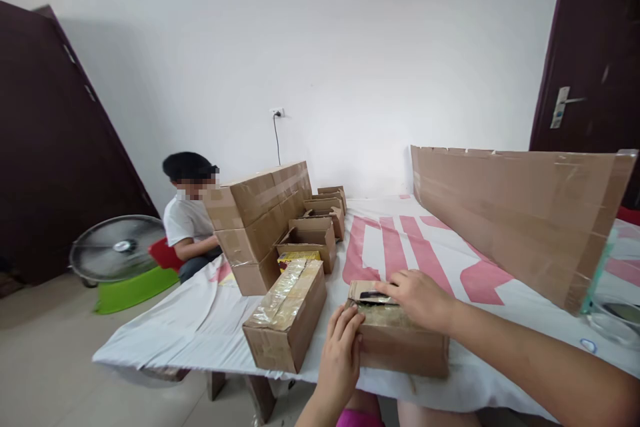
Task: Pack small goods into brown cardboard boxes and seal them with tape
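Observation:
A brown cardboard box [405, 347] lies near the table's front edge with its taped top partly parted at the left end. My left hand [343, 337] grips that left end, fingers bent over the upper edge. From the right, my right hand [420, 297] reaches across the top, its fingers curled down by the raised flap [361, 288]. A thin dark strip [373, 295] shows under its fingertips; whether it is a tool or a gap I cannot tell. Left of my hands stands another taped cardboard box [287, 313], apart from the first.
Stacked closed boxes [250, 213] stand at left, beside several open boxes [313, 233] and a yellow package [300, 257]. A tall cardboard panel [515, 213] borders the right, near a clear container [617, 317]. Beyond the left edge are a seated person [187, 220] and a fan [120, 247].

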`<state>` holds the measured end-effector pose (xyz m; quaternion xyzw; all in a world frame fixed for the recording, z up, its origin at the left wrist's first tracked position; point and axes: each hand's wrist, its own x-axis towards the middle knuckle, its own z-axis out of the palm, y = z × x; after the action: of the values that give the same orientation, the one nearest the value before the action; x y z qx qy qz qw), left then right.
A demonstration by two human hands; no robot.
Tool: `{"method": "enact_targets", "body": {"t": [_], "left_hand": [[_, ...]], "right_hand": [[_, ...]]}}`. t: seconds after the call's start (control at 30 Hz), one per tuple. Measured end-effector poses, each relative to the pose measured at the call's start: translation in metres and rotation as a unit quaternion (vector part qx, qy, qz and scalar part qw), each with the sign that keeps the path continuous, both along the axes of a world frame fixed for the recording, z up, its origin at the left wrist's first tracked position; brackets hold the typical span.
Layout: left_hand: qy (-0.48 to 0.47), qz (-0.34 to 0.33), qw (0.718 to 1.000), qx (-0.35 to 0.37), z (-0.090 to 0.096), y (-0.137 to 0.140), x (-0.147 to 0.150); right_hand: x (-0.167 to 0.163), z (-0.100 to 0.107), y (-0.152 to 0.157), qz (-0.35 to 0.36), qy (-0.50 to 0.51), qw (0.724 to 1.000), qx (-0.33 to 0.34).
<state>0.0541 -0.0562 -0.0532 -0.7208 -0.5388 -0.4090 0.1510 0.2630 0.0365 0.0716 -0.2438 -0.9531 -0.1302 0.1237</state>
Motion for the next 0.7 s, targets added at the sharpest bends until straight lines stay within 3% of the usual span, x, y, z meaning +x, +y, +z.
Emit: {"method": "enact_targets", "body": {"t": [0.17, 0.37, 0.5, 0.7], "left_hand": [[0.014, 0.005, 1.000, 0.007, 0.000, -0.001, -0.003], [0.033, 0.017, 0.999, 0.011, -0.002, 0.001, -0.002], [0.027, 0.023, 0.999, 0.011, -0.004, 0.001, 0.000], [0.028, 0.022, 0.999, 0.006, -0.005, -0.001, 0.000]], "right_hand": [[-0.015, 0.001, -0.009, -0.005, -0.082, 0.995, 0.053], [0.037, -0.002, -0.013, -0.078, -0.099, 0.988, 0.089], [0.067, -0.007, -0.014, -0.091, -0.102, 0.985, 0.103], [0.108, 0.003, -0.012, -0.105, -0.028, 0.993, 0.045]]}}
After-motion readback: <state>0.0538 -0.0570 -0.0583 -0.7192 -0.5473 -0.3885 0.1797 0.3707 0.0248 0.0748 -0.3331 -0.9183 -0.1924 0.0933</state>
